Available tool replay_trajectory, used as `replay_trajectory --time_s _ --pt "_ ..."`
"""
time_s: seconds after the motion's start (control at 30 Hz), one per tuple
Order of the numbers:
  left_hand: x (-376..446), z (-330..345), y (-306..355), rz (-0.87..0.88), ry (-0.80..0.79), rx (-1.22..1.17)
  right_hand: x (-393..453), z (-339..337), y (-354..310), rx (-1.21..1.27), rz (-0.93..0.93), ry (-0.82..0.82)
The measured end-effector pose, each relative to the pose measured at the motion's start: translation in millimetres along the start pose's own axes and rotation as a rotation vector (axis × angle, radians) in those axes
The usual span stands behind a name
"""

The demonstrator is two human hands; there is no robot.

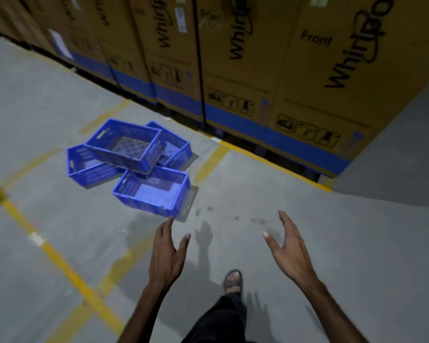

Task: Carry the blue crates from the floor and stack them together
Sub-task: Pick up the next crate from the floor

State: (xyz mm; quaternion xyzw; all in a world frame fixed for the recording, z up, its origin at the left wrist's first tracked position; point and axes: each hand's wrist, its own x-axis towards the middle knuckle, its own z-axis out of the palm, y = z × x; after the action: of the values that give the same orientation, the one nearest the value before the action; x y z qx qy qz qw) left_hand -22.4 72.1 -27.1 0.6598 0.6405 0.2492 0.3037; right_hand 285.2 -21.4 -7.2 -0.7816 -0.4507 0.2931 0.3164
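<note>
Several blue plastic crates lie in a loose pile on the grey floor. The nearest crate sits flat and empty. Another crate rests tilted on top of the others, one lies to the left and one behind. My left hand is held out with straight fingers, its fingertips just short of the nearest crate's corner. My right hand is out to the right, fingers spread, holding nothing.
A row of tall cardboard appliance boxes stands along the back and right. Yellow floor lines cross the concrete. My sandalled foot and dark trouser leg are below the hands.
</note>
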Motion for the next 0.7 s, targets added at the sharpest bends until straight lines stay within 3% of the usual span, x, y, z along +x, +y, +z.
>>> replay_trajectory --time_s 0.4,0.7 --pt "198 81 123 0.075 -0.045 -0.065 198 -74 -19 -0.018 -0.020 0.066" --pt "306 108 136 0.006 0.071 0.003 374 -73 -31 0.002 -0.129 -0.098"
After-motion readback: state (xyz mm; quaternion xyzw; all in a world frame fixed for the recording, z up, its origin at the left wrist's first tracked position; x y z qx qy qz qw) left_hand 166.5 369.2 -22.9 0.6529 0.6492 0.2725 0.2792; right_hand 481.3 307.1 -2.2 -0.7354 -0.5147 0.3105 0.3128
